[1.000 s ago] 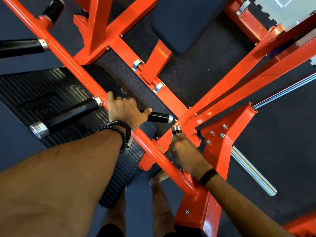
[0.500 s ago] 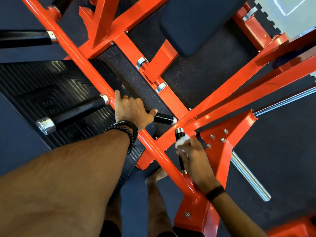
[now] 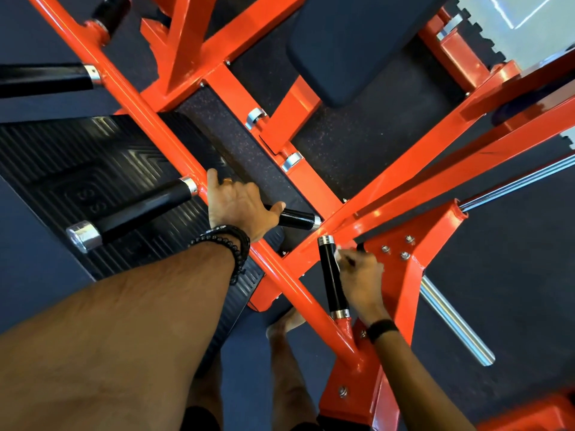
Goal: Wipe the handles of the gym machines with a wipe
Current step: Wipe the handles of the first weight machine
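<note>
Looking down from head height at an orange gym machine frame (image 3: 174,141) over a dark rubber floor (image 3: 513,259). The left hand (image 3: 238,206) grips a short black handle (image 3: 295,218) jutting from the frame's diagonal bar, thumb over its top. The right hand (image 3: 361,279) sits just beside an upright black handle (image 3: 331,276) with silver end caps, fingers curled around a small white wipe (image 3: 340,251) near the handle's top. A longer black handle (image 3: 137,214) extends left over a ribbed black footplate (image 3: 62,163). A dark seat pad (image 3: 357,42) lies above.
</note>
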### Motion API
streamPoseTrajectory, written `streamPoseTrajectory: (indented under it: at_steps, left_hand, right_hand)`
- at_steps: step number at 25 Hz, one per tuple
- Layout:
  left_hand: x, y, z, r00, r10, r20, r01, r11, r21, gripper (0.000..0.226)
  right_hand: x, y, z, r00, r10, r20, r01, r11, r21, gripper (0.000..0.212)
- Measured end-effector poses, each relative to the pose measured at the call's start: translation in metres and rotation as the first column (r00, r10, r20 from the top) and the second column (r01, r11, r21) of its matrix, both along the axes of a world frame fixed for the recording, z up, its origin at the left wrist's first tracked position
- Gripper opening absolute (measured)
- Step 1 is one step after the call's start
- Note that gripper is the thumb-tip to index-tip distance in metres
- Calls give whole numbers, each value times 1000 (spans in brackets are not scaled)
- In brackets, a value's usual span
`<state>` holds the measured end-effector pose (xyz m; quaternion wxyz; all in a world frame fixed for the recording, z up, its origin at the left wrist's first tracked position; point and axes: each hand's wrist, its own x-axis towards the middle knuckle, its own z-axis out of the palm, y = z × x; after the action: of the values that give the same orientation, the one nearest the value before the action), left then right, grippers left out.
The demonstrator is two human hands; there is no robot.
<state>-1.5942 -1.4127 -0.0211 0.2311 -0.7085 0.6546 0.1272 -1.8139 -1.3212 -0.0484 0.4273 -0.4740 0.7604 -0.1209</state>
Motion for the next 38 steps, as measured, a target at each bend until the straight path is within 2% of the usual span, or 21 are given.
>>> streamPoseTrajectory:
  at_steps: [3,5,7,8,11,13,15,17,20,22,24,25,27,29,31,33,37,38]
  left_hand:
    - [1,0,-1,1000,-4,-3,3,1000,-14,69]
    - [2,1,-2,1000,-6,-2,6,1000,-25,69]
    - [3,1,-5,1000,-11,-9,11,999,-42,69]
    - [4,1,-6,1000,-7,-10,6,999,-45,69]
    - [4,1,-9,1000,-12,2,12,999,-35,72]
    - [4,1,-11,1000,-18,5,18,999,-46,72]
    - [5,1,-11,1000,-17,6,17,998,-54,71]
    - [4,1,-11,1000,-17,8,17,998,-58,72]
    - [3,0,-10,1000,-14,15,15,998,-56,73]
    - [3,1,-8,1000,-12,16,13,998,-55,73]
    - [3,1,-7,1000,-9,13,10,998,-59,72]
    - [3,1,-7,1000,-12,10,12,998,-55,71]
    - [3,1,-7,1000,-15,4,16,999,-48,70]
    - [3,0,-7,1000,-17,6,17,998,-55,70]
    - [4,0,-8,1000,-8,8,8,998,-59,70]
    - [4,2,-7,1000,-5,-1,4,998,-68,70]
    - [4,1,-6,1000,-10,-13,9,998,-59,69]
    - [4,1,-6,1000,-12,-15,11,998,-59,69]
  right_hand:
    - [-24,49,25,994,111,-21,-107,986,128,51]
    - [-26,45,22,997,82,-12,-79,981,175,47]
    - [-10,12,3,1000,-9,9,7,985,175,27]
    - [-1,-10,-12,996,-85,30,78,981,179,24]
    - [7,-45,-37,931,-314,185,253,923,291,31]
    - [-4,-27,-20,912,-332,241,220,892,395,29]
    - [-19,2,11,881,-373,291,145,799,584,40]
    - [-28,13,30,810,-472,348,82,679,730,52]
    - [-22,-17,9,695,-600,397,67,604,794,74]
    - [-4,-42,-12,587,-707,395,154,576,803,83]
    - [3,-44,-30,573,-728,376,192,565,802,89]
    - [1,-39,-29,589,-711,383,150,562,813,90]
    - [-9,-15,-12,579,-727,368,35,473,880,90]
    - [-15,3,9,569,-748,341,-12,408,913,83]
    - [-11,0,12,582,-720,378,-28,447,894,65]
    - [0,-24,-3,613,-648,452,-30,553,833,49]
    - [14,-47,-19,801,-439,408,-5,676,737,13]
    - [10,-38,-14,850,-363,383,-18,705,709,11]
